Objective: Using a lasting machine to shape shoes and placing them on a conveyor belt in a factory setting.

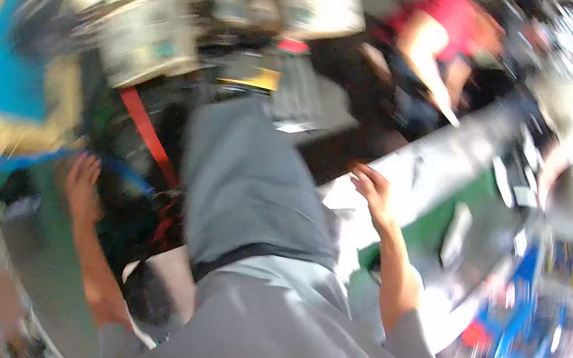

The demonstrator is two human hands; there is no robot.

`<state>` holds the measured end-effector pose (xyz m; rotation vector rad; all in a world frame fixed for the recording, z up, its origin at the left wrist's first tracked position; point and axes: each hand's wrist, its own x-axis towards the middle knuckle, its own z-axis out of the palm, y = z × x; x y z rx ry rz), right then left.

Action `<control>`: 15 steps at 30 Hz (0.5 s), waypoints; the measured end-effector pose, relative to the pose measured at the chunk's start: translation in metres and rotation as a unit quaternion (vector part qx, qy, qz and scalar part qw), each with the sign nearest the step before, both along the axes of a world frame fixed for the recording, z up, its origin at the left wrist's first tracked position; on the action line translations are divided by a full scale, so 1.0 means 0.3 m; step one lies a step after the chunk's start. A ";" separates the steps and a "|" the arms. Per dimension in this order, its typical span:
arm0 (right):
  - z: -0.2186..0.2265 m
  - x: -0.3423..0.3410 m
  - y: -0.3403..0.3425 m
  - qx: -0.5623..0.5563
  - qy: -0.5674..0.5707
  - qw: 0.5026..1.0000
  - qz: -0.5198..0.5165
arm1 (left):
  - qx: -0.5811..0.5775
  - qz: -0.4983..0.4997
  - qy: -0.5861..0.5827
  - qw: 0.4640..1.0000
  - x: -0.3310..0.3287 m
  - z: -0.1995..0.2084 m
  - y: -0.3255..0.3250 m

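The whole picture is smeared by motion. My left hand (84, 184) reaches out on the left with its fingers stretched. Its fingertips overlap a long blue strip (35, 161); whether they touch it I cannot tell. Out to the right, my right hand (376, 193) has its fingers apart over the near end of a long pale surface (431, 167). Nothing shows in that hand, and contact with the surface is unclear. Between my hands are my grey-trousered legs (248, 180).
A red strap-like band (150, 135) runs beside my legs. Ahead stand two whitish containers (151, 35) and a yellow item (251, 79). A person in red (441, 24) bends beyond the pale surface; another person's arm (569, 143) reaches in at right. Blue items (516, 324) lie lower right.
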<state>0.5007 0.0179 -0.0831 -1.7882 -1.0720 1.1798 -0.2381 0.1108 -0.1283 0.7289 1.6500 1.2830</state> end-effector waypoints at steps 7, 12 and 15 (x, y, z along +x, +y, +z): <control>-0.190 0.652 -1.142 -0.199 -0.337 0.820 -0.418 | -0.020 -0.214 -0.186 0.959 0.830 0.031 0.119; -0.360 0.588 -1.594 -0.274 -0.194 0.793 -0.509 | -0.024 -0.296 -0.119 0.947 1.030 0.065 0.144; -0.360 0.573 -1.468 -0.190 0.224 0.619 -0.728 | -0.026 -0.318 -0.054 0.946 1.015 0.151 0.135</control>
